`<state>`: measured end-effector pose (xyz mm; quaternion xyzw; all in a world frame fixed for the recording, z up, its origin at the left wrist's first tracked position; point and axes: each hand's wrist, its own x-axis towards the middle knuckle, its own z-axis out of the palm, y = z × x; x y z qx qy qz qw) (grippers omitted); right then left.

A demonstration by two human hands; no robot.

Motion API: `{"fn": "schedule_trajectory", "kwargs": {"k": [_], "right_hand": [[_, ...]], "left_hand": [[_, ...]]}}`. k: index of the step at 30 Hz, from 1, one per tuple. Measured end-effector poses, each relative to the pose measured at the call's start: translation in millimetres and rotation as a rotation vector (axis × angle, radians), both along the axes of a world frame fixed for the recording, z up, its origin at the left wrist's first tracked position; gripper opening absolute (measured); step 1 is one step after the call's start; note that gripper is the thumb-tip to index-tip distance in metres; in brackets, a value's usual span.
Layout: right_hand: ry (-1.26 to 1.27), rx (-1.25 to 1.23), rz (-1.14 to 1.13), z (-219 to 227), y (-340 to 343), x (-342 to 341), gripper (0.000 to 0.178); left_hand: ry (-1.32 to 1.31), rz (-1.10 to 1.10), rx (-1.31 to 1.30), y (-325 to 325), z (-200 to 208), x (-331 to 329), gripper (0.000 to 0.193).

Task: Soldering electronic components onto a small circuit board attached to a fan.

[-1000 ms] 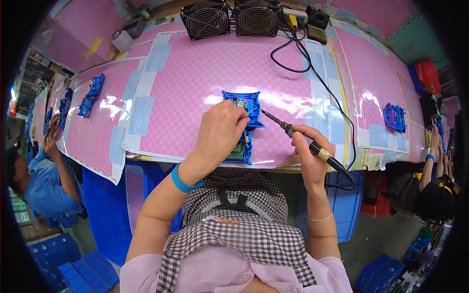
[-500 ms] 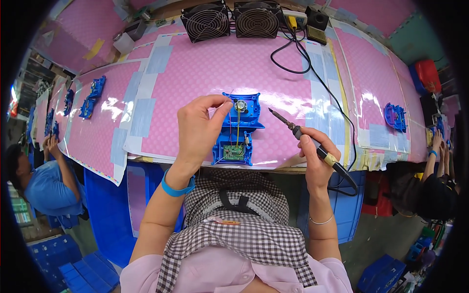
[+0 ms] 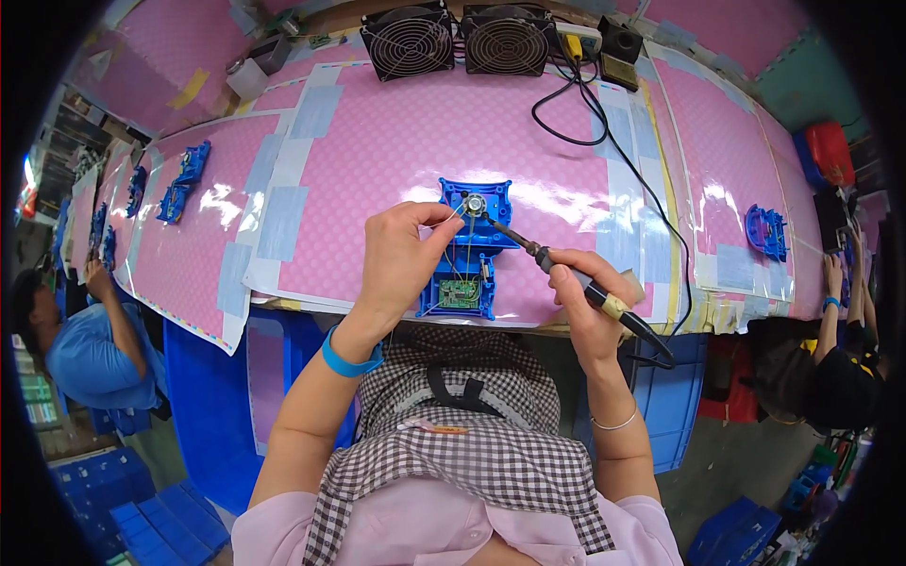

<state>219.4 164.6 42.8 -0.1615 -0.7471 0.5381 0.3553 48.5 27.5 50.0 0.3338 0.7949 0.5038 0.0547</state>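
An opened blue plastic housing (image 3: pixel 503 194) lies on the table in two joined halves. A small round speaker (image 3: pixel 475 205) sits in its far half, a green circuit board (image 3: pixel 459 294) in the near half, and thin wires run between them. My left hand (image 3: pixel 401 253) is closed in a pinch at the speaker's left side, on a thin wire whose kind I cannot make out. My right hand (image 3: pixel 593 307) grips a soldering iron (image 3: pixel 540 257) by its dark handle. The iron's tip is at the speaker's lower right edge; whether it touches is too small to tell.
Two black fans (image 3: pixel 410 41) stand at the table's back. The iron's black cable (image 3: pixel 651 189) loops along the right. More blue housings (image 3: pixel 179 184) lie left, another (image 3: pixel 765 232) right. Co-workers sit on both sides. Blue crates (image 3: pixel 203 396) stand below the table edge.
My right hand has brought the soldering iron left, so its tip has gone from beside the housing to the speaker. My left fingertips remain at the speaker. The view has shifted slightly.
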Motion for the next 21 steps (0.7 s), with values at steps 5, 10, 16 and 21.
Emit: {"fn": "schedule_trajectory", "kwargs": {"k": [5,10,16,21], "right_hand": [[0.008,0.01,0.017,-8,1,-7,0.015],[-0.008,-0.018,0.021,-7,-1,-11,0.015],[-0.013,-0.034,0.023,-5,-4,-17,0.015],[-0.013,-0.018,0.025,-4,-3,-19,0.014]], "left_hand": [[0.031,-0.027,-0.038,2,0,0,0.014],[0.009,-0.043,-0.058,5,0,1,0.014],[0.011,-0.049,-0.065,6,-1,0,0.014],[0.018,-0.05,-0.056,6,-1,1,0.014]]}}
